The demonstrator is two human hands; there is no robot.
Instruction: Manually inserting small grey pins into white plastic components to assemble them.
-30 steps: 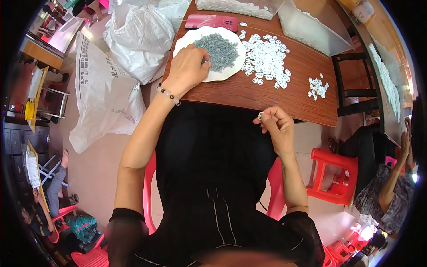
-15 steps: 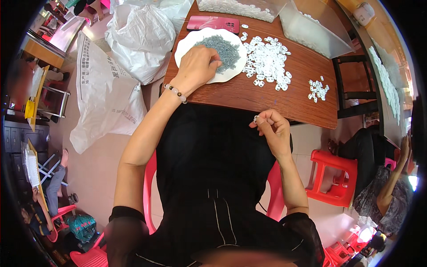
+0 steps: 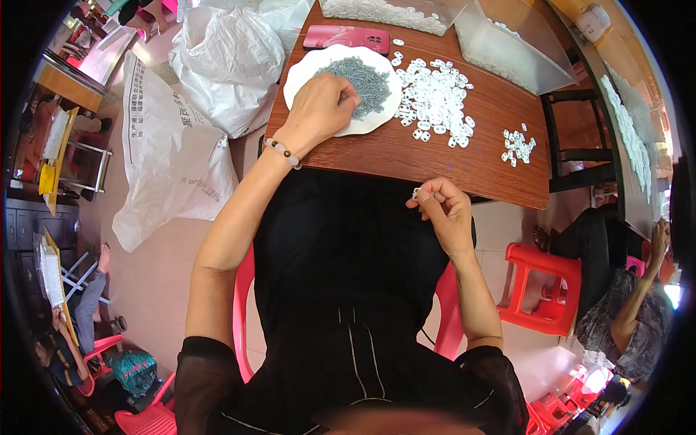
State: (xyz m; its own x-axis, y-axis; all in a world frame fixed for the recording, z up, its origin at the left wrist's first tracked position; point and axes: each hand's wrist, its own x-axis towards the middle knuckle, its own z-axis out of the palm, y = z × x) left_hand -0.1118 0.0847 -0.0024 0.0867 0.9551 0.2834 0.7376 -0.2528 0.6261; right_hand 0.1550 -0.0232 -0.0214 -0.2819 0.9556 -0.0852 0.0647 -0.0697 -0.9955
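Over a white scalloped plate heaped with small grey rod-like pieces, my left hand is closed, its fingertips down at the heap. Whatever is between those fingertips is hidden. My right hand is just off the table's near edge, above my lap, pinching a small white oval piece with holes between thumb and finger. A large pile of similar white pieces lies right of the plate. Farther right on the table is a smaller cluster of white pieces.
Behind the plate lies a pink phone. Clear bins of white pieces stand at the table's far side. White sacks rest on the floor to the left. A red stool and a seated person are at the right.
My two hands stay almost where they were, the right still pinching the white piece. At the far right, the other person's raised hand has shifted slightly.
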